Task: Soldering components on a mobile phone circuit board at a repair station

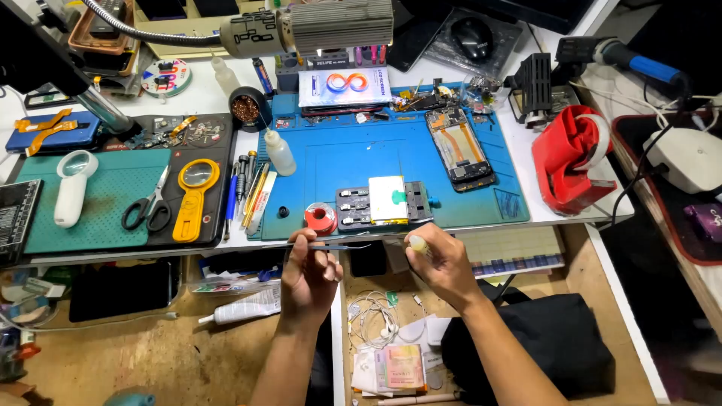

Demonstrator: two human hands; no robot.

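Two hands work at the near edge of one blue mat [353,158] on a crowded white workbench. The left hand [308,274] pinches tweezers [331,246]; the right hand [444,263] grips a small pale tool [418,244]. On the mat: one opened phone [459,146], one red spool [321,218]. Left of the mat: one pair of scissors [150,203], two magnifiers.

Both forearms were bare to the frame's edge, sleeveless; the left hand [310,272] and right hand [444,265] wore no gloves.
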